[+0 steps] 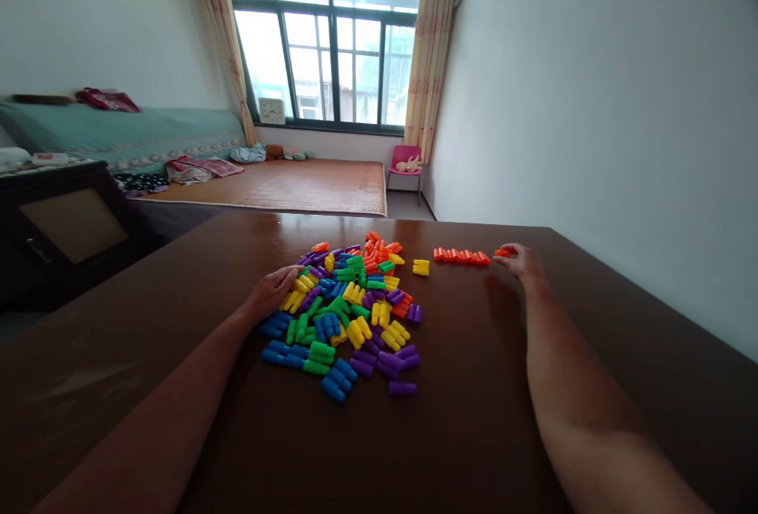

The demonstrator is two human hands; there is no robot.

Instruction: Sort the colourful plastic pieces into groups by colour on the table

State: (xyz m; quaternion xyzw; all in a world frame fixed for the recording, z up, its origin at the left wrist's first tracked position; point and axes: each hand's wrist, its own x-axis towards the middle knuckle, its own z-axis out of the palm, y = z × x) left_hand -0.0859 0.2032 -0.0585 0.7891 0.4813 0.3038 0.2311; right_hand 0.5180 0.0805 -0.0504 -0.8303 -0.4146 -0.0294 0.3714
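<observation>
My right hand (516, 260) pinches an orange toy building block (503, 253) at the right end of a straight row of orange blocks (462, 257). A narrow gap shows between the held block and the row. At the left side of a mixed pile of plastic blocks (355, 289), my left hand (277, 290) lies flat with its fingertips against the pile, close to some yellow blocks (302, 287). Its fingers look stretched out and grip nothing I can see. The pile mixes blue, green, yellow, purple and orange pieces, with more orange ones at its far side.
All the blocks lie on a glossy dark brown table (462, 435). A lone yellow block (421, 268) sits between pile and row; a purple one (403, 388) lies nearest me. Beyond are a bed (308, 182), a pink chair (406, 159) and a dark cabinet (71, 222).
</observation>
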